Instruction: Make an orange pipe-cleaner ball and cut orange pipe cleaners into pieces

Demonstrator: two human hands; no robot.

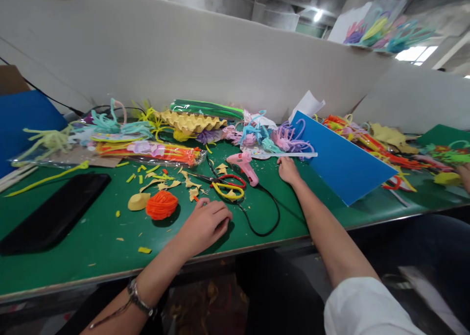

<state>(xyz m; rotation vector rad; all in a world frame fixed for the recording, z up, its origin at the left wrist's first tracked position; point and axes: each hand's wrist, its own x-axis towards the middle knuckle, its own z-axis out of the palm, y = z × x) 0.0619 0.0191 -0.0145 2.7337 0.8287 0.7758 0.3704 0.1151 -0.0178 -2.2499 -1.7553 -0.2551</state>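
Observation:
My left hand (207, 226) rests on the green table near its front edge, fingers curled in. A small orange bit shows at its fingertips; whether they grip it I cannot tell. Just beyond lie scissors (228, 190) with red and yellow handles. An orange pom-pom-like ball of strands (161, 205) and a beige egg-carton cup (138, 202) are to the left. My right hand (288, 170) is closed beside the long clear glue stick (290, 155) that sticks out of a pink glue gun (245, 166). Contact between hand and stick is unclear, and its palm side is hidden.
A blue board (341, 161) leans at my right forearm. Bagged pipe cleaners (150, 152) and an egg carton (191, 121) line the back. The glue gun's black cord (273, 222) loops forward. A black case (55, 212) lies left; another person's hand (464, 174) shows far right.

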